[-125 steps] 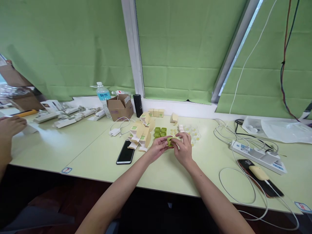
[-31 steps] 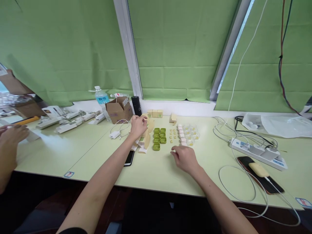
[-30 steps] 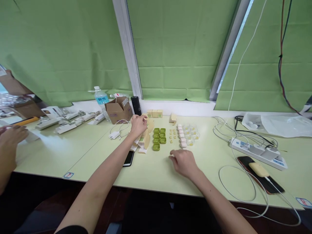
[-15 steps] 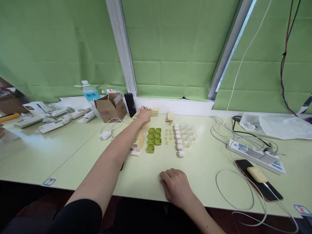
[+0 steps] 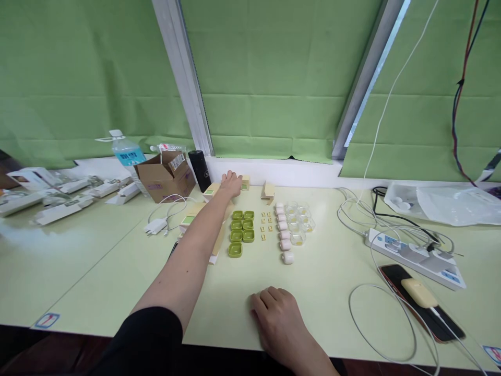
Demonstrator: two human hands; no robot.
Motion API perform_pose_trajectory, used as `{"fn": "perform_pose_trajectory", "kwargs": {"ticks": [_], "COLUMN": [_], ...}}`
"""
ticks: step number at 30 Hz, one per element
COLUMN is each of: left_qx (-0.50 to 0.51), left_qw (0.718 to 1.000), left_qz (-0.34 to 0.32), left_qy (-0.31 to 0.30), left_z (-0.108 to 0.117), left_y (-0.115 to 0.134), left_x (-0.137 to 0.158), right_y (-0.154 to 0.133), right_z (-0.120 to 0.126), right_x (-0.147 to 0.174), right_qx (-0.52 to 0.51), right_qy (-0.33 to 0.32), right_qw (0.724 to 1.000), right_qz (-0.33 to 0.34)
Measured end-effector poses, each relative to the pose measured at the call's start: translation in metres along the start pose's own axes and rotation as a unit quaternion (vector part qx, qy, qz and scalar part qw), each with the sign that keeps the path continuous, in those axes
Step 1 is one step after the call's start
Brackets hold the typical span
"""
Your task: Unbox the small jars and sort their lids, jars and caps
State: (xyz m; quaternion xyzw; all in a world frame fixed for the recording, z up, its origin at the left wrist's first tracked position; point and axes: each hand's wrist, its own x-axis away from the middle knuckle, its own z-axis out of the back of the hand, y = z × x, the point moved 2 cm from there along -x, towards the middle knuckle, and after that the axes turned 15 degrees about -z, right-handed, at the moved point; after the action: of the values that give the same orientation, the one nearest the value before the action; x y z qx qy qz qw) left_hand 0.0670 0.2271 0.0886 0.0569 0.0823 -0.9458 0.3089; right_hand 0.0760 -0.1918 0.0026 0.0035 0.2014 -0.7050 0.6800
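My left hand (image 5: 230, 184) reaches to the back of the table, fingers bent down at a small cardboard box (image 5: 245, 183) with a green label. Its fingertips are hidden. More yellowish boxes (image 5: 211, 191) lie along and under my left arm, partly covered by it. Loosely curled, my right hand (image 5: 276, 318) rests on the table near the front edge with nothing visible in it. Between the hands stand several green square dishes (image 5: 235, 250), small yellow pieces (image 5: 263, 237), a column of pale pink cylinders (image 5: 288, 257) and clear plastic cups (image 5: 298, 238).
An opened box (image 5: 268, 191) stands at the back centre. Behind my left arm are a brown carton (image 5: 166, 177), a black bottle (image 5: 200, 171) and a white charger (image 5: 155, 226). On the right lie a power strip (image 5: 415, 256), loose cables and a phone (image 5: 399, 277).
The view has shifted slightly, so the table items appear lower and further left. My left hand stays at the small boxes. My right hand remains curled on the table.
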Motion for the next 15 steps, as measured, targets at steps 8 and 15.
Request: {"fn": "perform_pose_trajectory", "kwargs": {"ticks": [8,15], "left_qx": [-0.004,-0.001], "left_qw": [1.0,1.0], "left_qz": [-0.007,-0.029], "left_qy": [-0.017,0.013], "left_z": [-0.029,-0.041], "left_y": [0.006,0.002], "left_x": [-0.017,-0.025], "right_y": [-0.002,-0.004], "right_z": [0.0,-0.002], "right_x": [-0.003,-0.004], "right_qx": [-0.014,-0.018], "right_qy": [0.091,0.128], "right_qw": [0.995,0.991], "right_qz": [0.028,0.041]}}
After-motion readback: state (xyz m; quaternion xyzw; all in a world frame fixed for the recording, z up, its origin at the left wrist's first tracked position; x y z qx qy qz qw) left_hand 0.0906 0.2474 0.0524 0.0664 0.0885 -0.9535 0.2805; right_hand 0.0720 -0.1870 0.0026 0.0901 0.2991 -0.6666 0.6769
